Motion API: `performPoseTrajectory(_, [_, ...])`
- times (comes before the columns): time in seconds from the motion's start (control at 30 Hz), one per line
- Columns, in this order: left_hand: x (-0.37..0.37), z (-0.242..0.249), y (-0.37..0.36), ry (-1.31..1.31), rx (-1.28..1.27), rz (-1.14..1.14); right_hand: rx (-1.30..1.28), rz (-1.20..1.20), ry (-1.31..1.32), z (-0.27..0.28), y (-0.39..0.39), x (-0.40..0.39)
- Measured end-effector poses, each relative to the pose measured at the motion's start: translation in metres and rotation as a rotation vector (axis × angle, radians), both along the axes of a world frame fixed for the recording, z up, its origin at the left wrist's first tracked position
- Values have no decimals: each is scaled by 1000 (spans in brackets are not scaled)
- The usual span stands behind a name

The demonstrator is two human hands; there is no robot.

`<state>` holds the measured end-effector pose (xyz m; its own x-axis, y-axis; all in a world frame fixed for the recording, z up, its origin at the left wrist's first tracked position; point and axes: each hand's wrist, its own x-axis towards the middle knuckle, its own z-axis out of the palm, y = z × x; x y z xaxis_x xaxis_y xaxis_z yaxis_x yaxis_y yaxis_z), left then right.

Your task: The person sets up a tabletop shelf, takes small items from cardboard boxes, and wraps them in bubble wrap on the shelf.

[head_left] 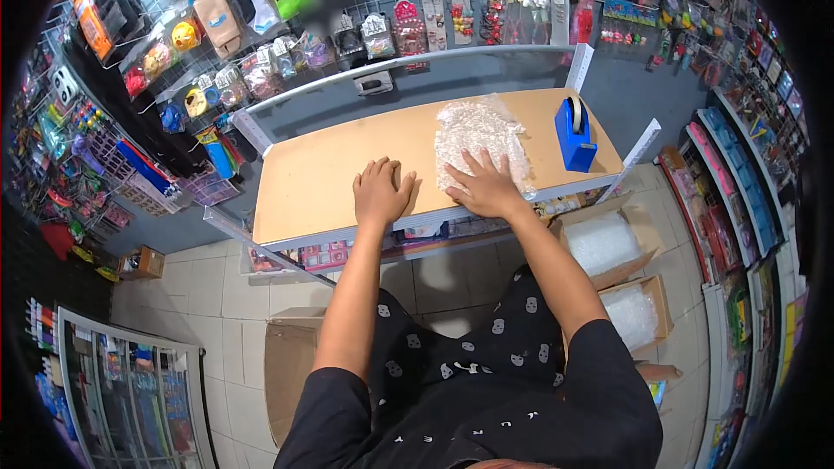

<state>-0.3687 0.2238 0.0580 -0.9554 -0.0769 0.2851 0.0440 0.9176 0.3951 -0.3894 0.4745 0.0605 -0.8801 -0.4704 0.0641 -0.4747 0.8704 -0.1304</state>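
Left hand [380,195]: is resting palm down on the tan tabletop [317,165], its fingers lying narrow, its thumb standing apart.
Right hand [486,187]: is pressing flat, fingers spreading wide, over the near part of the bubble wrap.
Bubble wrap [480,126]: is lying crumpled right of the tabletop's middle, reaching toward the far edge.
Tape dispenser [573,141]: is standing blue at the right end, apart from both hands.
Cardboard boxes [656,256]: are sitting on the floor, near right, holding clear plastic bundles [601,243].
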Motion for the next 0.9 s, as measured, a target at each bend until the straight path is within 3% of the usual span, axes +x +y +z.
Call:
performPoseTrajectory(0.23, [4, 1, -5, 17, -54, -53, -237, 100, -123, 9, -30, -5])
performPoseTrajectory(0.47, [1, -3, -8, 1, -36, -57, -63, -124, -43, 14, 24, -38])
performPoseTrajectory(0.77, [-1, -9, -9, -17, -133, -132, -69, -125, 17, 1, 44, -45])
performPoseTrajectory(0.83, [-1, -6, -9, -75, -246, -183, -123, -132, 45, -1, 43, -44])
performPoseTrajectory(0.9, [2, 1, -3, -98, -188, -146, -226, -128, 68, -5, 47, -45])
